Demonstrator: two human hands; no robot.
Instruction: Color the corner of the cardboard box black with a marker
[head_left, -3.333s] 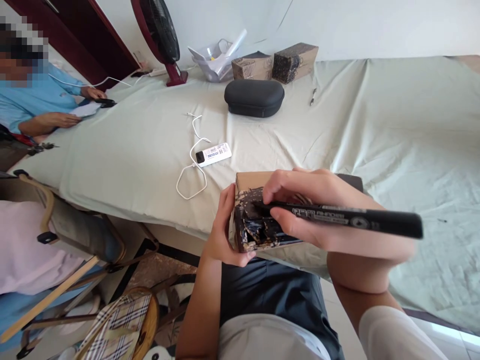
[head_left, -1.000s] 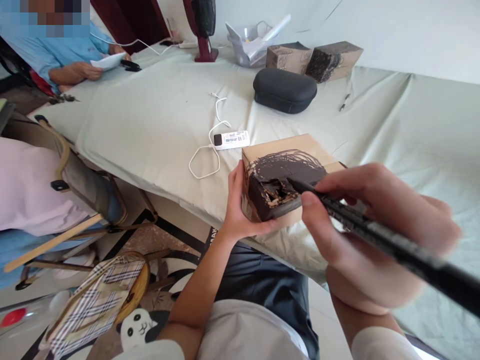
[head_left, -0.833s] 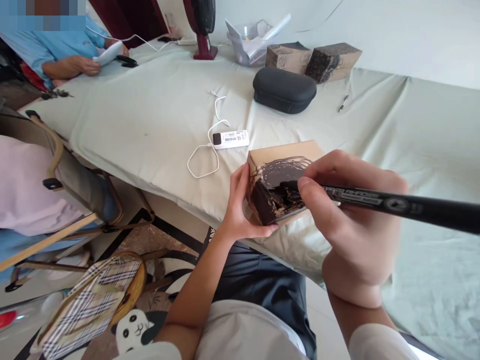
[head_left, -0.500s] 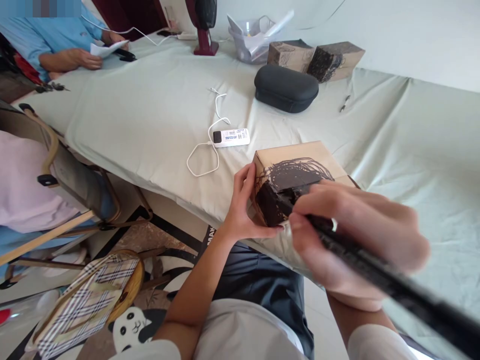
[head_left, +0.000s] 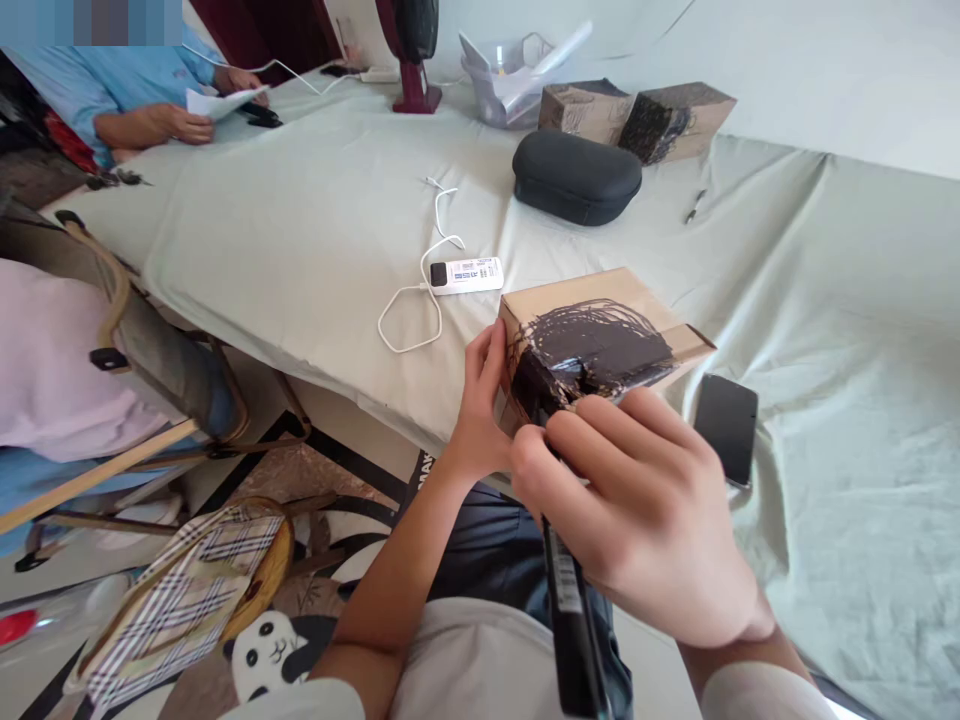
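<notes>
A small cardboard box [head_left: 581,290] sits at the table's near edge, its top and near side scribbled over in black. My left hand [head_left: 484,410] grips the box by its left side, fingers on the far part and thumb toward me. In my right hand [head_left: 637,510] is a black marker [head_left: 568,590] with a barcode label, its back end pointing down toward my lap. The marker's tip is hidden behind the fingers, close against the box's near side. To the right of the box lies a dark phone [head_left: 727,428].
Beyond the box lie a white power bank [head_left: 466,276] with a cable and a black hard case [head_left: 576,178]. Two more scribbled boxes [head_left: 679,122], a plastic basket [head_left: 499,90] and a fan [head_left: 415,60] stand farther back. Another person's hands [head_left: 187,122] hold paper at far left.
My right hand has swung the marker from pointing right to pointing down toward me, and shifted left to the box's near side. The box is turned slightly. The phone has come into sight.
</notes>
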